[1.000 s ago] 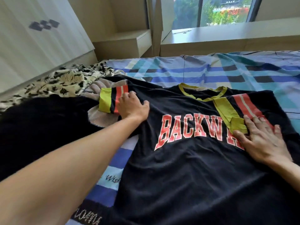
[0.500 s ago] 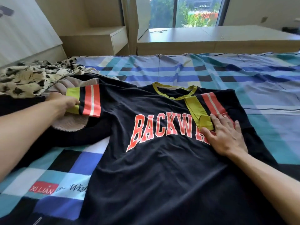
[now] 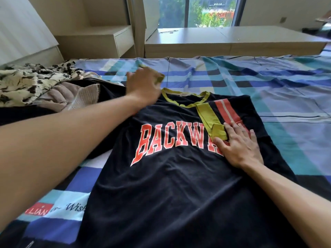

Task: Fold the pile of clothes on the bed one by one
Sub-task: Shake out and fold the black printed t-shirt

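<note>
A black T-shirt (image 3: 172,185) with red letters and a yellow-green collar lies face up on the checked bed sheet (image 3: 277,90). Its right sleeve (image 3: 218,115), with red stripes and a yellow-green cuff, is folded in over the chest. My right hand (image 3: 240,145) lies flat on that folded sleeve, fingers straight. My left hand (image 3: 143,85) is blurred, raised near the collar, gripping the yellow-green cuff of the left sleeve; most of that sleeve is hidden behind the hand and arm. The pile of other clothes (image 3: 35,86) lies at the left.
The pile holds a cream garment with black print, a beige piece (image 3: 71,97) and dark cloth. Beyond the bed stand a wooden shelf (image 3: 100,38), a low window ledge (image 3: 232,40) and a window. A white headboard (image 3: 19,29) is at the far left.
My left hand has carried the left sleeve's cuff from the pile side rightwards and up toward the collar. My right hand has stayed pressed on the folded right sleeve.
</note>
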The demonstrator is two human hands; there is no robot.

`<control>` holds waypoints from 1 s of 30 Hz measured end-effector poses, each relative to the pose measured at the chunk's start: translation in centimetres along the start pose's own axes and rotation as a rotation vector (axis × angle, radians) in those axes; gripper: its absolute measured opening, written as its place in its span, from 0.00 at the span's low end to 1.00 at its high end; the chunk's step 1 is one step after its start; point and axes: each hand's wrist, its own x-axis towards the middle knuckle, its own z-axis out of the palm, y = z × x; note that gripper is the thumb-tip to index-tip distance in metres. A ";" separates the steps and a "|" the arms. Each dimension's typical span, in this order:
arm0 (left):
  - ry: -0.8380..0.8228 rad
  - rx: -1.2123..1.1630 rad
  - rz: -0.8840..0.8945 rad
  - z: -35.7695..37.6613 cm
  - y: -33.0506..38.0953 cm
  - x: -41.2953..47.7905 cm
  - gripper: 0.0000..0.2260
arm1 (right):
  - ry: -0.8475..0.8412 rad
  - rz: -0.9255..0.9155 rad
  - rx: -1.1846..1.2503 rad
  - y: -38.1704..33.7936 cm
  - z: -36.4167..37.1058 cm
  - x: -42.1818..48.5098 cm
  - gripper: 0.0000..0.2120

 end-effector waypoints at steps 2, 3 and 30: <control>-0.100 -0.030 0.178 1.9 2.1 -1.6 0.11 | 0.003 0.001 0.002 0.0 0.0 0.0 0.40; -0.115 -0.004 0.227 3.1 2.6 -2.5 0.15 | 0.005 0.000 0.001 0.1 0.0 0.0 0.40; -0.357 -0.179 0.104 10.7 -2.2 -8.5 0.32 | 0.013 -0.103 0.121 -0.2 -1.1 2.6 0.36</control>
